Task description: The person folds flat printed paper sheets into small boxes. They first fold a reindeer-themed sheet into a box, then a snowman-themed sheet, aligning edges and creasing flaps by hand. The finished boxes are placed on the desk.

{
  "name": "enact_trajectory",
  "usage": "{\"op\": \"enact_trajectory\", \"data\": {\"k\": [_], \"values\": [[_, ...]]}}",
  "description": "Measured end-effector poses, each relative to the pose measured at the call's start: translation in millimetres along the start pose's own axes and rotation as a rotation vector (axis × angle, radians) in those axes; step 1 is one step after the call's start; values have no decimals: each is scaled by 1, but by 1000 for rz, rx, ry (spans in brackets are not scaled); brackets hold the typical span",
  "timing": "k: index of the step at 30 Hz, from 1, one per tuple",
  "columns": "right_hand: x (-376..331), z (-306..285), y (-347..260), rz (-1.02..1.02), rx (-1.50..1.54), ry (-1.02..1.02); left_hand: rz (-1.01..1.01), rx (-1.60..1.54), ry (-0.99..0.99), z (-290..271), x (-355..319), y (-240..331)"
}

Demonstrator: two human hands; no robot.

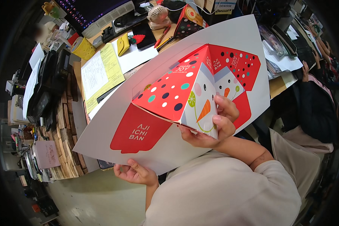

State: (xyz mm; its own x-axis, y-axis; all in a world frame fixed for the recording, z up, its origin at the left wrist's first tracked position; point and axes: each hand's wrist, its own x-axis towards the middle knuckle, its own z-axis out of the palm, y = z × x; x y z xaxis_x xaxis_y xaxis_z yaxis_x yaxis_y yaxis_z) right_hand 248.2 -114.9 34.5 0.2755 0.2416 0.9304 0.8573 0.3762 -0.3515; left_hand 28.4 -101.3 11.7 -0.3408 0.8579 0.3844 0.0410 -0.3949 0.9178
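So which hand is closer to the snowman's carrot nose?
Right. The right hand grips the folded box flap just beside the carrot nose; the left hand holds the cardboard sheet's bottom edge, farther away.

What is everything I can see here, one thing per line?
Cardboard sheet: one, white, printed with a red dotted snowman box pattern, held up in front.
Folded box part: one, red with dots and snowman face, lifted off the sheet.
Desk: one, wooden, behind the sheet.
Papers: several, yellow and white, desk left.
Tin: one, yellow, far left.
Small fan: one, cream, desk top.
Finished box: one, red and dotted, beside fan.
Keyboard: one, dark, top left.
Left hand: grips sheet's lower edge.
Right hand: pinches the folded part.
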Motion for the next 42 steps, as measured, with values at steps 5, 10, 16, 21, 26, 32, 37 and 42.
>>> {"op": "enact_trajectory", "data": {"k": [5, 10, 16, 21, 26, 32, 37, 42], "values": [[0, 0, 0, 6, -8, -5, -24, -1, 23, 1, -1, 2], [6, -1, 0, -2, -18, -5, -58, 54, -31, 2, 5, 5], [16, -14, 17, -3, -20, -100, -231, 76, -99, 6, 22, 10], [22, -21, 38, 227, 142, -49, -238, 95, -83, 8, 31, 10], [35, -34, 48, 351, 172, -51, -268, 109, -64, 11, 32, 7], [58, -47, 50, 279, 108, -237, -282, 120, -64, 10, 36, 6], [109, -63, 44, 364, 59, -741, -271, 87, -45, 13, 35, 8], [153, -41, 43, 58, -123, -1223, -259, 67, -91, 16, 34, 15]]}}
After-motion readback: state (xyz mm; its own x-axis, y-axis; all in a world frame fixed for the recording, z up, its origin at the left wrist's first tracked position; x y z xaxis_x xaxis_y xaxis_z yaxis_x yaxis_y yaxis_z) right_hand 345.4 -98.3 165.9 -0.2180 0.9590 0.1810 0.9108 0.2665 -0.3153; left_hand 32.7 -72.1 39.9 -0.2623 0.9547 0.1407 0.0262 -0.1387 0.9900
